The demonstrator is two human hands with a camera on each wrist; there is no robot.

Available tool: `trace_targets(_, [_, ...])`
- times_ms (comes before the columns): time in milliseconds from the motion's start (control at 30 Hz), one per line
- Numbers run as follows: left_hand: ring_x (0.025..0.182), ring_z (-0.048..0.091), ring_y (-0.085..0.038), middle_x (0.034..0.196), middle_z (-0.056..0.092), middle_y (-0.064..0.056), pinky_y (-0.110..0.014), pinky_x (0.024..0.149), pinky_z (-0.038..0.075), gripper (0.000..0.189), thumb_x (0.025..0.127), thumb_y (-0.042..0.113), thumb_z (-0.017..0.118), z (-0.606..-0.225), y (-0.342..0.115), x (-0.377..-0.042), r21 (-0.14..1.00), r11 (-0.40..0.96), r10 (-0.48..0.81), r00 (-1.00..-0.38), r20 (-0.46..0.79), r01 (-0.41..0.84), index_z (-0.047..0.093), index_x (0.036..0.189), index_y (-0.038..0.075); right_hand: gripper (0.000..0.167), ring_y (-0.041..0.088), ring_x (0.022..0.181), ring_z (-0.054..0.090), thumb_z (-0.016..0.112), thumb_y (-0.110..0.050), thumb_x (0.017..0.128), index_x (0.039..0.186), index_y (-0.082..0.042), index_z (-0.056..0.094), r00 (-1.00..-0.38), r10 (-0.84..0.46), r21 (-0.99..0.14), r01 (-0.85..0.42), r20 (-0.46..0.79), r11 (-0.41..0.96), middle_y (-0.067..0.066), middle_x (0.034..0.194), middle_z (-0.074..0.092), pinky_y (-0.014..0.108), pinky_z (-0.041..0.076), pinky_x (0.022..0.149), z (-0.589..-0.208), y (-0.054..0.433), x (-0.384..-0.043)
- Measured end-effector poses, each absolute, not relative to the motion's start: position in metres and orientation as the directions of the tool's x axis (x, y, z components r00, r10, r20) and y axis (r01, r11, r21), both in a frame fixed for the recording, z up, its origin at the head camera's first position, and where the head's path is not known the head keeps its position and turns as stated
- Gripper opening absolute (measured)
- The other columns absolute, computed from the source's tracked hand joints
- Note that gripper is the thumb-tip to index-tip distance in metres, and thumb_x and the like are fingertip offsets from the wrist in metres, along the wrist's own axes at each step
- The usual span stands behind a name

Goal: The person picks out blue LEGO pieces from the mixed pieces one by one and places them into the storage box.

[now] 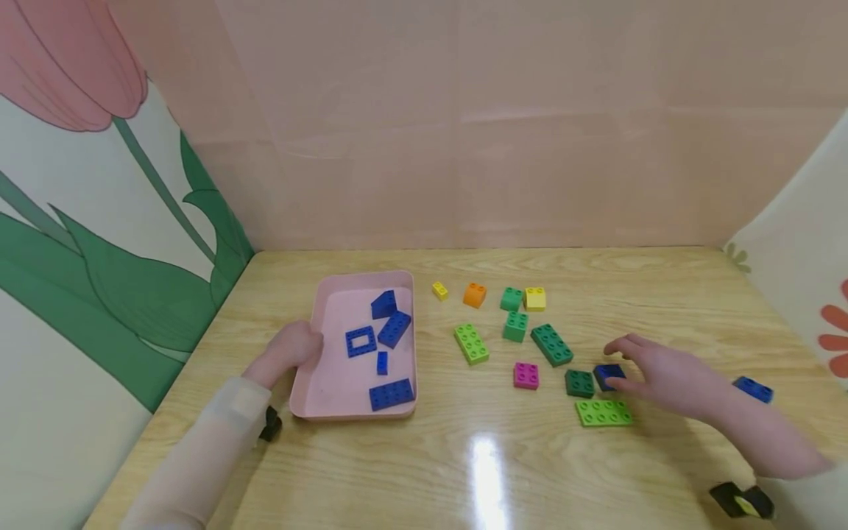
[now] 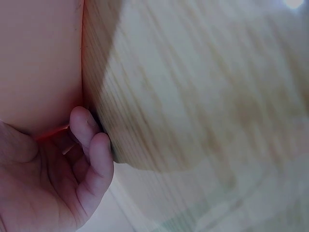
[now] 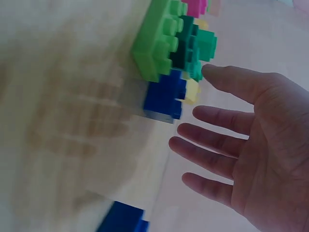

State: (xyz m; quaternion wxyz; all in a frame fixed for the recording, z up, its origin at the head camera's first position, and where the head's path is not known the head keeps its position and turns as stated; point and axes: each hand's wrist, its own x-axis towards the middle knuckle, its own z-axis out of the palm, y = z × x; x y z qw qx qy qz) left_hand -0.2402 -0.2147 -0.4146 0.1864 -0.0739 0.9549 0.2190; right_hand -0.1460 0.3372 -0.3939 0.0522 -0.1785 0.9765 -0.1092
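Observation:
My left hand (image 1: 301, 344) grips the left rim of a pink tray (image 1: 318, 397); in the left wrist view its fingers (image 2: 100, 166) curl beneath the tray's edge. Inside the tray lie several blue pieces, among them a long blue brick (image 1: 391, 394) and a square blue frame (image 1: 361, 341). On the right, my right hand (image 1: 669, 375) hovers with fingers spread around a dark blue square brick (image 1: 606, 375), holding nothing. The right wrist view shows that blue brick (image 3: 163, 96) just beyond the fingertips, standing beside a light green brick (image 3: 150, 43).
Between tray and right hand lie loose bricks: dark green (image 1: 579, 383), magenta (image 1: 526, 375), lime (image 1: 471, 344), orange (image 1: 474, 294) and yellow (image 1: 535, 299), among others. Another blue brick (image 1: 753, 389) lies behind the right forearm. A pink backdrop (image 1: 464, 147) rises at the table's far edge.

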Motion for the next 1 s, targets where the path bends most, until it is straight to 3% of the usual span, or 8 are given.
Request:
trace_targets(133, [0.066,0.055,-0.023,0.08,0.055,-0.013,-0.031,0.055,0.042,0.027,0.095,0.02,0.037,-0.415,-0.215,-0.24,0.401,0.89,-0.053,-0.924,-0.38,-0.216,0.056,0.093,0.001,0.052,0.035,0.094,0.064,0.075,-0.04,0.082,0.118,-0.005,0.06,-0.931,-0.354,-0.251,-0.323,-0.087,0.913,0.015,0.112,0.063,0.05,0.052,0.071,-0.402,0.338,-0.145])
trace_targets(400, [0.066,0.053,-0.024,0.079,0.053,-0.012,-0.031,0.055,0.041,0.026,0.095,0.019,0.037,-0.415,-0.215,-0.239,0.415,0.886,-0.042,-0.928,-0.369,-0.205,0.056,0.093,0.001,0.051,0.036,0.099,0.063,0.078,-0.036,0.08,0.117,-0.005,0.061,-0.921,-0.372,-0.269,-0.331,-0.118,0.905,0.012,0.112,0.064,0.053,0.051,0.077,-0.409,0.338,-0.147])
trace_targets(733, [0.062,0.053,-0.022,0.075,0.053,-0.01,-0.03,0.052,0.04,0.026,0.095,0.02,0.038,-0.418,-0.216,-0.241,0.406,0.89,-0.045,-0.925,-0.377,-0.209,0.057,0.087,0.003,0.046,0.031,0.096,0.063,0.079,-0.032,0.079,0.114,-0.006,0.064,-0.915,-0.387,-0.271,-0.345,-0.116,0.898,0.008,0.106,0.065,0.051,0.051,0.077,-0.41,0.338,-0.153])
trace_targets(1000, [0.061,0.053,-0.021,0.075,0.053,-0.011,-0.029,0.052,0.039,0.026,0.096,0.019,0.038,-0.417,-0.214,-0.241,0.395,0.899,-0.033,-0.928,-0.37,-0.189,0.056,0.088,0.002,0.046,0.019,0.085,0.062,0.081,-0.025,0.076,0.114,-0.004,0.065,-0.918,-0.38,-0.245,-0.346,-0.11,0.906,0.004,0.1,0.062,0.045,0.052,0.071,-0.413,0.336,-0.157])
